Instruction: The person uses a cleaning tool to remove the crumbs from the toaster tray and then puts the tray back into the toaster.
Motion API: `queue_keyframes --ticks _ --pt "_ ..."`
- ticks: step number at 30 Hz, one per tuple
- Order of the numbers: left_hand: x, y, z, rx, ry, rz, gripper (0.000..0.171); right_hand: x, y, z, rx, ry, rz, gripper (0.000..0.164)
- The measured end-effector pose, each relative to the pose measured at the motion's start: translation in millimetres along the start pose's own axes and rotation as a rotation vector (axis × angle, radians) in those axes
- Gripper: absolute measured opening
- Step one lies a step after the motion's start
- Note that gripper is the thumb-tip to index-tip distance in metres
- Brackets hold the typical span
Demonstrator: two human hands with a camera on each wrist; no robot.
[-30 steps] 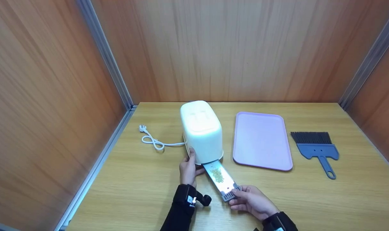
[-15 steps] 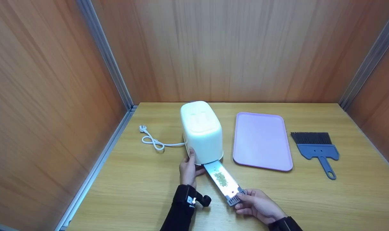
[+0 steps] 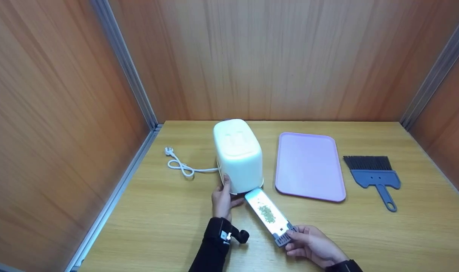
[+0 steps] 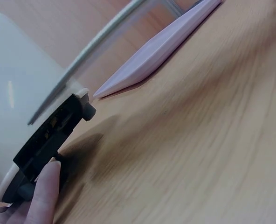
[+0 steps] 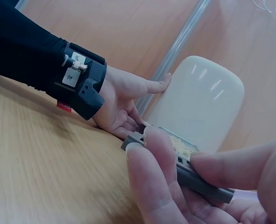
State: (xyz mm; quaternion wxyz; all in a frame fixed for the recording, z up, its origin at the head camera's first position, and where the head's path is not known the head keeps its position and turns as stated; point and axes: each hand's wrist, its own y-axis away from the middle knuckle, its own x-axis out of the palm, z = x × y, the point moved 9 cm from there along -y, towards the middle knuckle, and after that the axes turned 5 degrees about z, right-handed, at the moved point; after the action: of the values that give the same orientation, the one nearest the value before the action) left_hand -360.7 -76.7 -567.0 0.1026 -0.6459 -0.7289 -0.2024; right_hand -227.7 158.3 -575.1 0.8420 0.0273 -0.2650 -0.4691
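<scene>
A cream toaster [image 3: 239,158] stands on the table with its near end towards me. My left hand [image 3: 222,200] holds its lower left corner, thumb up the side and fingers at the dark base, which the left wrist view shows lifted at this end. My right hand [image 3: 314,243] pinches the grey slotted end of a crumb tray [image 3: 258,206] between thumb and fingers. Pale greenish crumbs [image 3: 267,214] lie in a patch on the tray. In the left wrist view the tray's thin edge [image 4: 89,51] slants above the toaster's dark underside [image 4: 49,135], its far end out of the slot.
A pink-lilac tray [image 3: 309,166] lies right of the toaster. Further right is a blue hand brush [image 3: 377,179] with black bristles. The white power cord [image 3: 186,169] and plug lie to the left. Wooden panels [image 3: 267,60] enclose the table's back and sides.
My right hand has drawn the crumb tray towards me and to the right, and its far end has come out from under the toaster. The left hand and toaster stay nearly still.
</scene>
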Motion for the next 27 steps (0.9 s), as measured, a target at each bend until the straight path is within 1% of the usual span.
queue_keyframes --ticks 3,6,9,15,19,23,27 --pt "-0.7 0.2 -0.3 -0.004 -0.002 -0.002 0.076 -1.1 1.4 2.0 -0.004 0.002 0.004 0.031" --pt "-1.7 0.9 -0.2 -0.014 0.003 -0.002 0.077 -3.3 2.8 4.6 -0.011 0.001 -0.009 0.033" --pt "-1.6 1.5 -0.2 -0.018 0.007 0.010 0.078 -6.7 4.6 7.2 -0.018 -0.002 -0.032 0.036" --pt "-2.6 3.5 2.4 -0.042 0.009 0.026 0.074 -12.8 6.8 9.9 -0.021 0.009 -0.047 0.038" --pt "-5.1 5.2 -0.1 -0.037 -0.009 0.001 0.071 -19.4 7.3 9.5 -0.015 -0.002 -0.070 0.042" --pt "-7.9 6.5 -5.6 -0.030 -0.069 -0.037 0.074 -25.1 8.8 7.3 -0.004 -0.011 -0.097 0.047" --pt "-12.3 8.4 -12.1 -0.026 -0.191 -0.075 0.077 -28.5 9.7 5.8 0.002 -0.016 -0.109 0.048"
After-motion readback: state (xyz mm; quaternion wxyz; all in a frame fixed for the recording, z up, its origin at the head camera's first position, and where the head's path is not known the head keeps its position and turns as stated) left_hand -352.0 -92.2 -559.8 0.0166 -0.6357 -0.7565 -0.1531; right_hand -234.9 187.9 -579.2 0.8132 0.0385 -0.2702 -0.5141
